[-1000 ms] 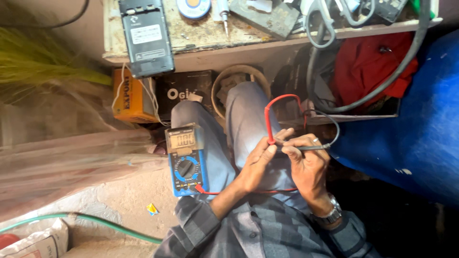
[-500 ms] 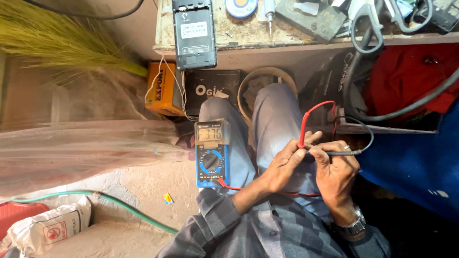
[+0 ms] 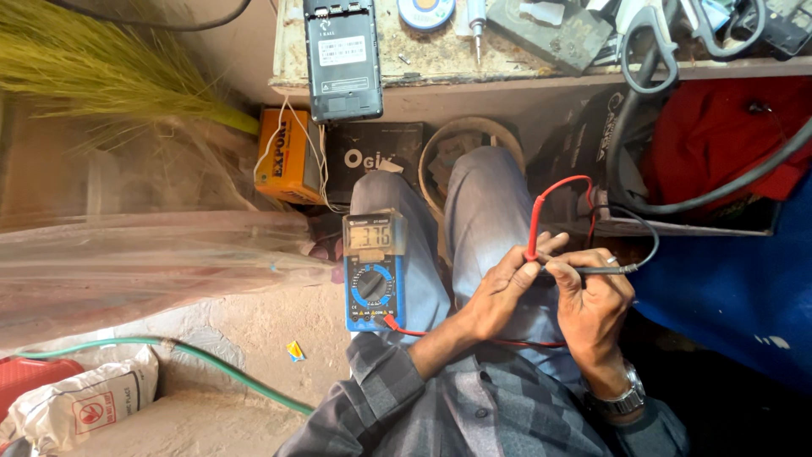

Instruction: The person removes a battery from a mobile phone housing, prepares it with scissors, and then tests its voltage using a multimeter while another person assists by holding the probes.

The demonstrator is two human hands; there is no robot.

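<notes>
1. Over the lap, left hand (image 3: 499, 292) pinching the red probe (image 3: 533, 228), fingers curled tight round it.
2. Just beside, right hand (image 3: 592, 300) pinching the black probe (image 3: 592, 271), fingertips pressed together; tips nearly meeting.
3. Best done, probably, with tips held steady, wrists braced on the thigh.
4. On the left knee, meter (image 3: 374, 271), screen facing up.
5. Farther off, on the bench (image 3: 423, 63), phone (image 3: 342, 55) with its back off.

Repair workshop: multimeter (image 3: 373, 271), opened phone (image 3: 342, 57), scissors (image 3: 650, 52).
</notes>
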